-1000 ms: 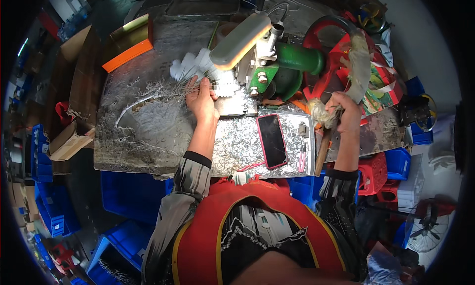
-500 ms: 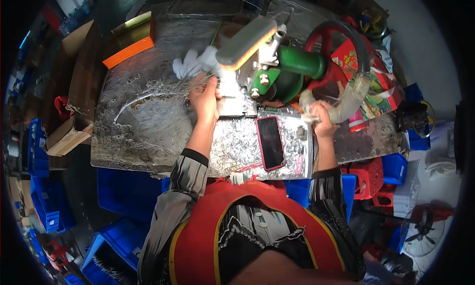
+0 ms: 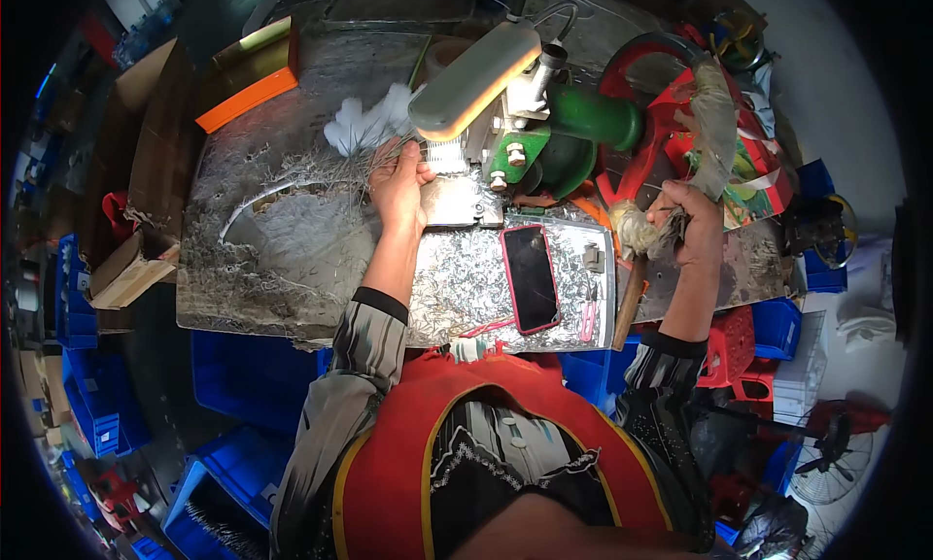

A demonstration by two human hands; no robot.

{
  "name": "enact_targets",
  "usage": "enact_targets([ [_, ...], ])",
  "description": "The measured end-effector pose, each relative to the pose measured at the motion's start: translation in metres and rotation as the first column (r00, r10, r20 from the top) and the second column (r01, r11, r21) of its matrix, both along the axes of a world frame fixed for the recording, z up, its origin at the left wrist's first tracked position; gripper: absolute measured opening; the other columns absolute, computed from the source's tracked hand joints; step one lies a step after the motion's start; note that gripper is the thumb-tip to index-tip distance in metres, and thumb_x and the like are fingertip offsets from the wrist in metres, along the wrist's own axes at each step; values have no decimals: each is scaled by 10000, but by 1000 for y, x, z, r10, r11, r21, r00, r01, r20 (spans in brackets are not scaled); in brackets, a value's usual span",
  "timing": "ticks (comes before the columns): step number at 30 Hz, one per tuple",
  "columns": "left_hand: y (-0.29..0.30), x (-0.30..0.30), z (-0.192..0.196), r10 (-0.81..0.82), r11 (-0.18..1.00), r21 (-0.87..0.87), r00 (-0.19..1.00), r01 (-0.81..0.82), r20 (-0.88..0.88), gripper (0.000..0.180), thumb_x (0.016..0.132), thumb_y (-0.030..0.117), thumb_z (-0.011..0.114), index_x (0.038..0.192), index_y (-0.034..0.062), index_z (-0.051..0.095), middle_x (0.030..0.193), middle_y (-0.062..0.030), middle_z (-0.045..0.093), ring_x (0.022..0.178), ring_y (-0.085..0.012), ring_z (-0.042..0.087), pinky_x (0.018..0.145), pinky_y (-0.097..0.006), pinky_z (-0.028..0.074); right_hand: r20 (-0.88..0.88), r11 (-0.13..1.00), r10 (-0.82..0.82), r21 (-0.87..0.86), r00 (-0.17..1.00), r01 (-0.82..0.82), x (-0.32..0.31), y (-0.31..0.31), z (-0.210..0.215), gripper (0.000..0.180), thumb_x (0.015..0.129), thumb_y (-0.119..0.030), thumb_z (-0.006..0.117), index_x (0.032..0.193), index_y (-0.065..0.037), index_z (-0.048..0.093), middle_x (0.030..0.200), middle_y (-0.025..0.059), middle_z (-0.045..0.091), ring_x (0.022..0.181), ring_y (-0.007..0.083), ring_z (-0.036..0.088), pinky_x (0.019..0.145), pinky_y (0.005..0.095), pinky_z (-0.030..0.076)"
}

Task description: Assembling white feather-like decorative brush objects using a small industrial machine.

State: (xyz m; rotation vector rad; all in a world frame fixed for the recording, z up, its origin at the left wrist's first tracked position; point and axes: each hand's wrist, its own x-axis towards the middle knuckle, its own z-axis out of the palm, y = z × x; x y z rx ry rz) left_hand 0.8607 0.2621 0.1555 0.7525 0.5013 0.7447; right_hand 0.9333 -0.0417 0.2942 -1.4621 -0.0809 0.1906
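Observation:
My left hand (image 3: 397, 191) is closed in a pinch at the left side of a green hand press (image 3: 525, 152). Thin wire-like strands (image 3: 362, 154) fan out to the left from its fingers. A comb-like row of fine pale lines (image 3: 447, 155) lies in the lamp light between that hand and the press. My right hand (image 3: 695, 228) is closed around the cloth-wrapped rim of the press's red handwheel (image 3: 716, 137). The fingers on the rim are partly hidden. White fluffy material (image 3: 367, 123) lies just beyond the left hand.
An elongated lamp (image 3: 476, 79) hangs over the press. On the foil-like sheet (image 3: 457, 288) lie a phone (image 3: 531, 278) and small pink-handled snips (image 3: 589, 317). An orange-edged box (image 3: 251, 79) stands far left. Blue bins (image 3: 248, 380) sit below the table; a fan (image 3: 831, 453) stands lower right.
The handwheel has turned, its wrapped sections shifting position. My right hand has moved right and slightly up with it. My left hand has stayed nearly in place; the lamp and press head have shifted slightly.

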Motion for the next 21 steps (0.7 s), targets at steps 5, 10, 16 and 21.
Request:
enact_targets([
  [5,1,-3,0,28,999,23,1000,-28,-2,292,772,88,634,1016,-19,512,704,-48,543,550,-100,506,476,-226,474,159,1000,-22,20,987,19,-12,13,-13,158,699,-106,572,603,-2,501,525,92,500,466,183,498,484,277,407],
  [10,-2,0,3,-1,1000,2,1000,1,8,249,782,99,625,977,-17,525,707,-49,546,539,-106,508,475,-231,475,665,999,-26,35,747,4,0,23,-98,91,715,-37,522,645,16,500,552,86,492,551,158,494,558,265,415],
  [16,30,-20,-42,28,928,-372,993,17,116,175,778,74,623,903,7,521,751,-56,542,639,-131,525,589,-256,496,601,992,-58,122,797,-20,-13,29,-88,131,730,-16,493,602,-5,473,576,74,493,638,169,489,700,308,399],
  [21,27,-64,-39,-135,904,-394,986,164,101,215,776,4,584,970,-32,499,886,-105,548,852,-195,552,815,-291,471,569,960,-270,222,777,171,-15,42,-99,119,732,2,505,613,4,499,610,73,524,691,178,516,738,316,404],
])
